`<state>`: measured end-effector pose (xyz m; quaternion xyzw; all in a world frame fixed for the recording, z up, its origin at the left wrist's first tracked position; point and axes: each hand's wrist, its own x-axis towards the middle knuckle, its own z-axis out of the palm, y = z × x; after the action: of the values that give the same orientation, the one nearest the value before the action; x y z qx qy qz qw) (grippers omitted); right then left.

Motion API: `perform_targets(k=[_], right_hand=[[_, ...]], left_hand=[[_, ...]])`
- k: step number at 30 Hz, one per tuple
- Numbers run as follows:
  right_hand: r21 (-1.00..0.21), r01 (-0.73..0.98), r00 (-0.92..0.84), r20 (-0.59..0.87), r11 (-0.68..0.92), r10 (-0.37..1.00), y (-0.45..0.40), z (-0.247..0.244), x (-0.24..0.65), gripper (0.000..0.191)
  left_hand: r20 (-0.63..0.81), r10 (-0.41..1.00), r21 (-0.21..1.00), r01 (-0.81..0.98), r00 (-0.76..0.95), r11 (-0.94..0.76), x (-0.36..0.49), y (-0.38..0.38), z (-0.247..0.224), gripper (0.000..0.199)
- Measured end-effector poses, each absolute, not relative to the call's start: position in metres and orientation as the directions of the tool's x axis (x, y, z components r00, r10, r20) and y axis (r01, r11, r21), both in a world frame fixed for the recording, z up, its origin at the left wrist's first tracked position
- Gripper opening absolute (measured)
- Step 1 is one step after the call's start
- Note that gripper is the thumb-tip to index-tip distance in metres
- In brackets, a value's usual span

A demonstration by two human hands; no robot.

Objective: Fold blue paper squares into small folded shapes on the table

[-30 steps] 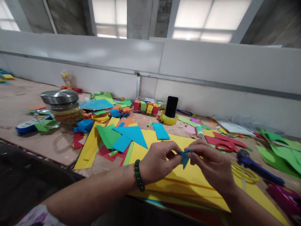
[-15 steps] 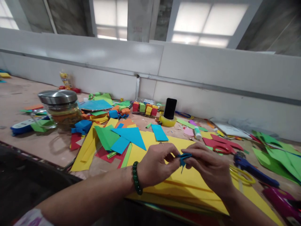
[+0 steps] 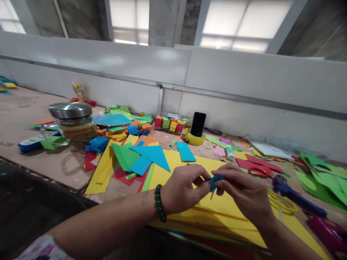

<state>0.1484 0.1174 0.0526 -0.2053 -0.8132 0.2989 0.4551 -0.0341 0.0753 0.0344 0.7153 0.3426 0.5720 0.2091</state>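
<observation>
While the left hand (image 3: 185, 189) pinches one end of a small folded blue paper (image 3: 213, 183) between thumb and forefinger, the right hand (image 3: 245, 191) grips its other end, thumb pressed against the fingers, so that the piece hangs between the two sets of fingertips with a thin point drooping below. Both hands are above a stack of yellow paper sheets (image 3: 227, 213) at the near edge of the worktable (image 3: 29, 106); a beaded green bracelet (image 3: 159, 203) circles the left wrist. Beyond the hands, a flat blue paper rectangle (image 3: 185, 151) rests partly on the yellow stack, and a black smartphone (image 3: 198, 123) stands tilted on a yellow tape roll (image 3: 195, 139). A glue stick (image 3: 230, 153) is near the right hand's far side, with red scissor handles (image 3: 258, 176) and a blue-handled tool (image 3: 300, 198) to its right. Farther left stands a lidded glass jar (image 3: 77, 128).
</observation>
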Motion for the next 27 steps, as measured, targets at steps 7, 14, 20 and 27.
perform_targets(k=[7, 14, 20, 27], right_hand=[[-0.604, 0.15, -0.496, 0.638, 0.782, 0.588, 0.115, 0.0553, 0.1472, 0.011], [-0.546, 0.211, -0.463, 0.675, 0.811, 0.575, 0.112, 0.0577, 0.1434, 0.007], [-0.554, 0.215, -0.433, 0.684, 0.804, 0.587, 0.1103, 0.0577, 0.1436, 0.009], [-0.577, 0.222, -0.466, 0.645, 0.786, 0.605, 0.1142, 0.0544, 0.1516, 0.008]], left_hand=[[0.653, 0.749, 0.717, 0.229, 0.107, -0.658, -0.0335, 0.077, 0.034, 0.007], [0.637, 0.764, 0.739, 0.202, 0.104, -0.643, -0.0328, 0.0781, 0.0345, 0.008], [0.6, 0.792, 0.782, 0.122, 0.118, -0.611, -0.032, 0.0766, 0.0379, 0.013], [0.595, 0.792, 0.781, 0.136, 0.135, -0.61, -0.034, 0.0755, 0.0389, 0.014]])
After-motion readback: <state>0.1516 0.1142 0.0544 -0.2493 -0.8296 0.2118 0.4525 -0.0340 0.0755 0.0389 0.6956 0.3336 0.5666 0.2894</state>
